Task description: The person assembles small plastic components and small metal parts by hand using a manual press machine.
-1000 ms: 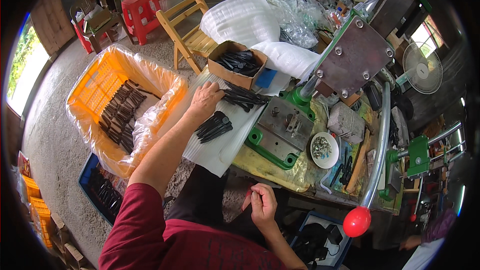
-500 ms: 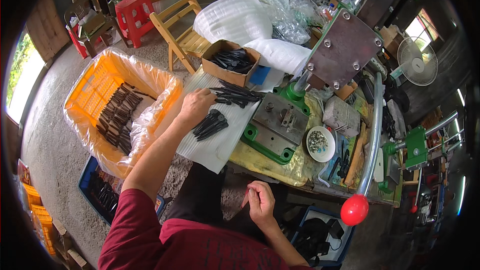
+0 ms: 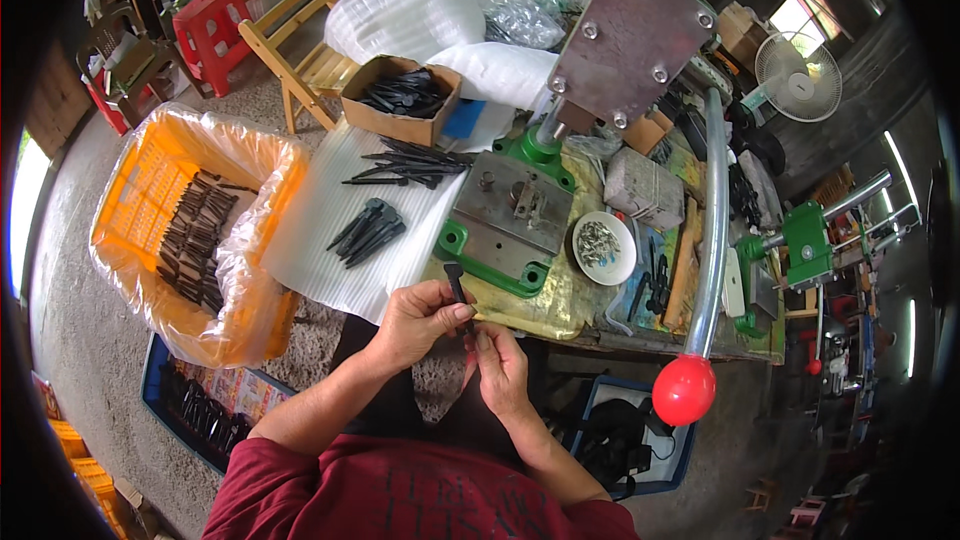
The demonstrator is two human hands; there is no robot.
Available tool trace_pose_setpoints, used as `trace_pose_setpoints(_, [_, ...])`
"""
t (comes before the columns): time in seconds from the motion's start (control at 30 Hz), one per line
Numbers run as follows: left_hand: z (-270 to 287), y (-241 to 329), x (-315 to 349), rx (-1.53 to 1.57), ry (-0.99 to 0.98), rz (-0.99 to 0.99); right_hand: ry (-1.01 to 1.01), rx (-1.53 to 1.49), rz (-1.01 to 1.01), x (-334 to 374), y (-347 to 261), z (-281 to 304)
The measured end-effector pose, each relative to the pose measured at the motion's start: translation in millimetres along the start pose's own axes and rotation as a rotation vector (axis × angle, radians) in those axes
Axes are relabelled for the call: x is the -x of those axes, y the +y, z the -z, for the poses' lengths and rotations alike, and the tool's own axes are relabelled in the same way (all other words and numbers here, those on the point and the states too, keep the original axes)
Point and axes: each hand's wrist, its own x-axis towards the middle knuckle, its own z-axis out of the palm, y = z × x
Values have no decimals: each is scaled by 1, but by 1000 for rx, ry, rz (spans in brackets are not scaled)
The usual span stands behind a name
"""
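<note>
My left hand is closed on a slim black tapered piece with a wider flat end, which points up and away from me. My right hand pinches beside the lower end of that piece. A thin reddish, pointed strip sticks out below its fingers; the fingers hide where it meets the black piece. Beyond my left hand lies a small bunch of black pieces on a white foam sheet. A looser pile of them lies farther back.
A green-based hand press stands ahead, its lever ending in a red ball at right. Near it are a white bowl of small metal parts and a grey block. A cardboard box and a plastic-lined orange crate stand left.
My left hand has come back from the far pile toward me with a black piece in it. It now meets my right hand, which has moved slightly up. The view has shifted.
</note>
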Motion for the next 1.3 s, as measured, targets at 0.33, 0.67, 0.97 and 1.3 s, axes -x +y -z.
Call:
trace_pose_setpoints(0.33, [-19, -25, 2, 77, -40, 113, 35, 127, -41, 3, 4, 26])
trace_pose_setpoints(0.67, [-4, -29, 9, 100, -7, 108, 323, 917, 255, -81, 15, 142])
trace_pose_setpoints(0.97, [0, -33, 12, 127, -1, 169, 80, 1291, 39, -115, 18, 153])
trace_pose_setpoints(1.3, [-2, -39, 15, 109, -1, 202, -209, 1532, -112, -130, 10, 149])
